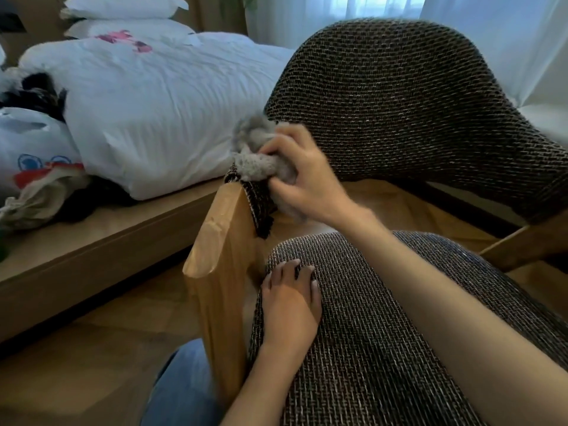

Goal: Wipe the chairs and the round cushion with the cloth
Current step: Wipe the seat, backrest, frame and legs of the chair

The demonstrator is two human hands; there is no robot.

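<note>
— A bedroom: wooden floor (92, 348), pale curtains (307, 13) at the back. What's beyond that armrest (215, 241)?
— A bed (147, 118) with a white duvet, on the far side of the armrest. The chair (415, 96) is the dark woven one, and the armrest is its wooden arm on the bed side.
— And the cloth?
— The grey cloth (255, 155) sits right at the top end of the armrest, bunched where the woven backrest (332, 124) wraps down to meet the wood. The right hand (307, 179) has its fingers curled round it, gripping it into a wad and pressing it on the fabric.
— Why bunched like that?
— My guess is that a wad gets into the join between weave and wood better than a flat sheet would.
— Is the other hand doing nothing?
— The left hand (292, 302) lies flat on the seat (368, 348), just inside the armrest, fingers straight and spread, holding nothing. I'd say it's bracing, to keep the chair from shifting and to prop the person leaning in.
— How far along is the job?
— This one chair is under way, at its edge. I can't see a second chair from here. I can't see a round cushion either, unless the seat pad is that cushion, which I can't tell.
</note>
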